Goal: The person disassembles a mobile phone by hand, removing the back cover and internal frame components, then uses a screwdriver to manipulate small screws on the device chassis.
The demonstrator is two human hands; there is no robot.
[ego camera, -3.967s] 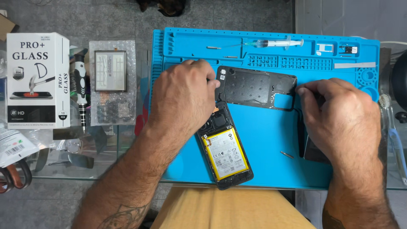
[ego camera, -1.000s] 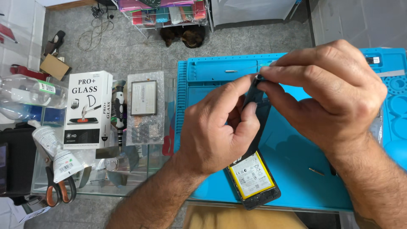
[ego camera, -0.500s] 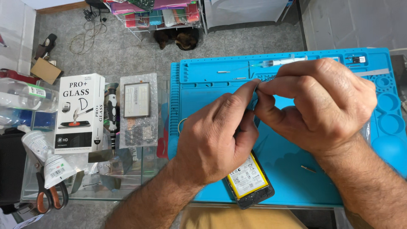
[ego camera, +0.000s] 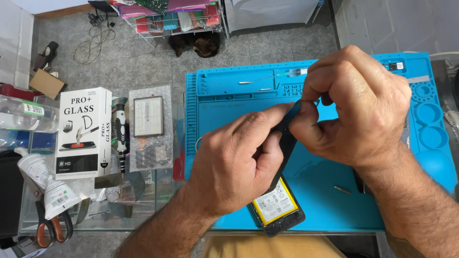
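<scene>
My left hand [ego camera: 234, 162] grips a dark phone back frame [ego camera: 287, 138], holding it on edge above the blue work mat [ego camera: 224, 95]. My right hand [ego camera: 354, 105] pinches the frame's top end with thumb and fingers; what sits between the fingertips is hidden. Below both hands an opened phone [ego camera: 279, 210] with a yellow-labelled battery lies on the mat near its front edge, partly covered by my left hand.
A white box [ego camera: 83, 131] stands left of the mat beside a screwdriver [ego camera: 120, 136] and a bubble-wrapped part [ego camera: 149, 126]. Scissors [ego camera: 50, 227] and white tubes [ego camera: 45, 179] lie at the front left. A syringe [ego camera: 289, 73] and small screws rest at the mat's back edge.
Four seconds ago the frame lay flat on the mat under both hands. It has since been lifted and turned on edge, and the view has shifted to the left.
</scene>
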